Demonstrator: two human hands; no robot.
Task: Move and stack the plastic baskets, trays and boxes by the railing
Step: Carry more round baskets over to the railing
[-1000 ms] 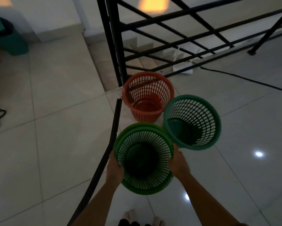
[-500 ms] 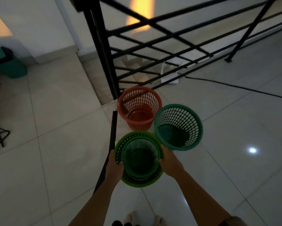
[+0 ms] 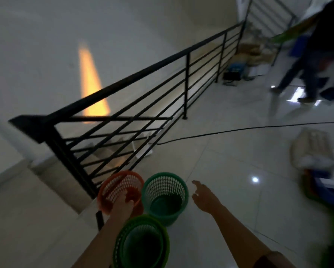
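Baskets first: we've got three round plastic mesh ones clustered on the pale tiled floor (image 3: 230, 171) by the foot of the black metal railing (image 3: 143, 88). Orange mesh basket (image 3: 112, 187) sits closest to the railing post, the dark teal-green mesh basket (image 3: 165, 198) just beside it on the right, and the bright green nested mesh baskets (image 3: 141, 242) nearest us. Our left hand (image 3: 123, 203) is over the orange one's near rim, too blurry to tell if it's gripping. Our right hand (image 3: 203, 196) hovers beside the teal one, fingers spread, holding nothing. No labels or writing readable anywhere
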